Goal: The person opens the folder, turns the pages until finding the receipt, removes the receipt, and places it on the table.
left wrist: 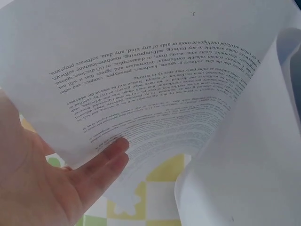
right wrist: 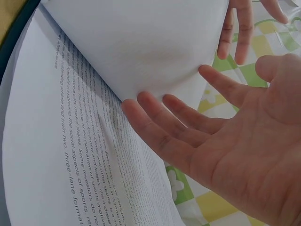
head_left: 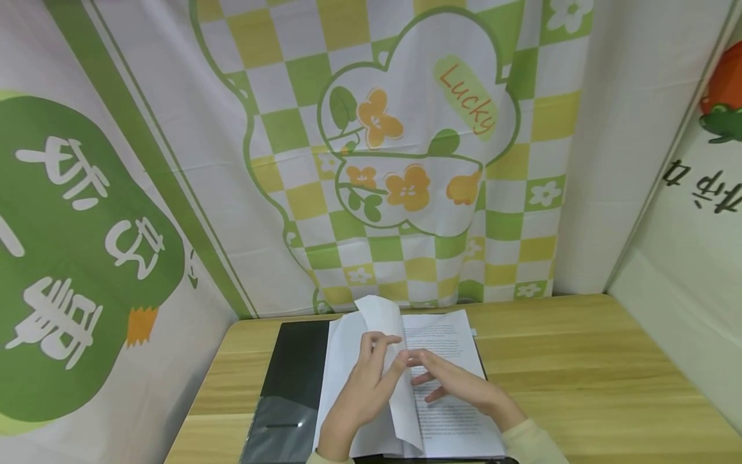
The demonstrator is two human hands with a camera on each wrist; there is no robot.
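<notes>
A raised, curling sheet of paper [head_left: 402, 399] stands up along the middle of a stack of printed pages [head_left: 446, 419] in a black folder [head_left: 295, 361]. My left hand [head_left: 362, 386] is at the sheet's left, its fingers extended; in the left wrist view two fingers [left wrist: 106, 162] lie against the printed side near the edge. From the right, my right hand [head_left: 464, 383] reaches in with fingers spread. Its fingertips [right wrist: 146, 99] meet the sheet's blank side in the right wrist view. Printed text shows on the pages below.
The folder lies on a wooden table [head_left: 580, 374]. Behind the table hangs a green and yellow checked cloth [head_left: 400, 258]. Printed cloth panels [head_left: 87, 258] close off both sides. A clear plastic sleeve [head_left: 278, 428] covers the folder's lower left.
</notes>
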